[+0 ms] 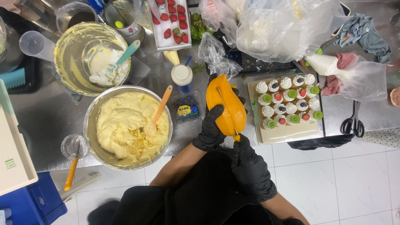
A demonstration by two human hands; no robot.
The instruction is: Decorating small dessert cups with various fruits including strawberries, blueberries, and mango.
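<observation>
My left hand [211,128], in a black glove, grips a peeled orange mango [226,104] and holds it upright over the table edge. My right hand [249,166], also black-gloved, holds a thin knife [227,109] whose blade lies along the mango's flesh. The handle is hidden in my fist. Just right of the mango stands a white tray [287,134] with several cream-topped little cakes dressed with kiwi, strawberry and blueberry.
A steel bowl of yellow cream [127,125] with an orange spatula sits at the left, a second bowl [91,56] behind it. A blueberry punnet [186,109], strawberry box [171,21], piping bag [329,64] and scissors [353,121] lie around.
</observation>
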